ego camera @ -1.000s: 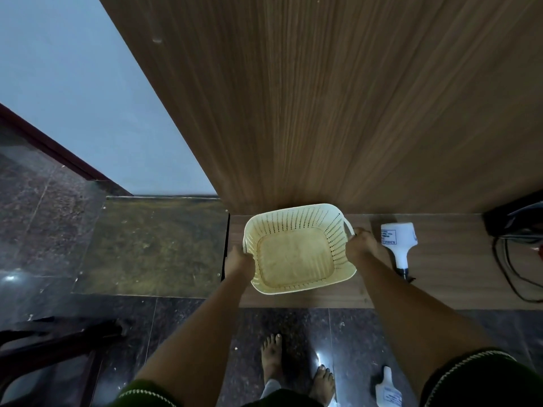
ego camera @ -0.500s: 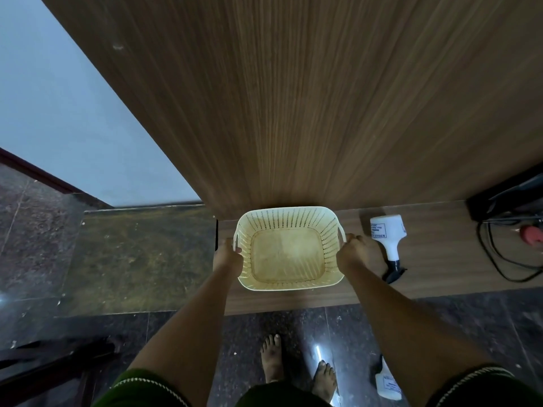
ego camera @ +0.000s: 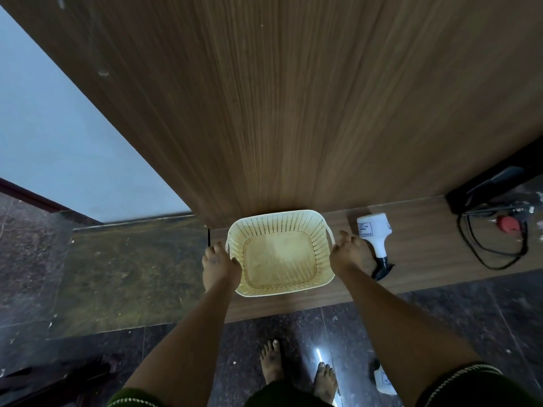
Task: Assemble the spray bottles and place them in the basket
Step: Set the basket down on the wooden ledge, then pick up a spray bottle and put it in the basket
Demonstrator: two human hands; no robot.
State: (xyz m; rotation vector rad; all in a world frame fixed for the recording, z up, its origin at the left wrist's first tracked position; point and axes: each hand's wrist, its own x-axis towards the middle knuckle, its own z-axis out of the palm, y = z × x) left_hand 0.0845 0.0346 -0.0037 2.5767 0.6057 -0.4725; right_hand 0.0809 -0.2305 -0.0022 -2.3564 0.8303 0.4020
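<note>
While the person is standing barefoot at a low wooden ledge (ego camera: pixel 440 259), the left hand (ego camera: pixel 219 264) is curling closed around the left rim of the cream perforated basket (ego camera: pixel 279 254), its fingertips hidden beneath the rim. The basket is sitting empty on the ledge. The right hand (ego camera: pixel 348 254) is gripping the basket's right handle, fingers folded over it. Just right of the basket, a white spray bottle (ego camera: pixel 374 237) is lying on its side, its black trigger head partly lost in shadow. Below the basket, on the dark floor, a second white bottle (ego camera: pixel 385 383) is showing only partly behind the right forearm.
</note>
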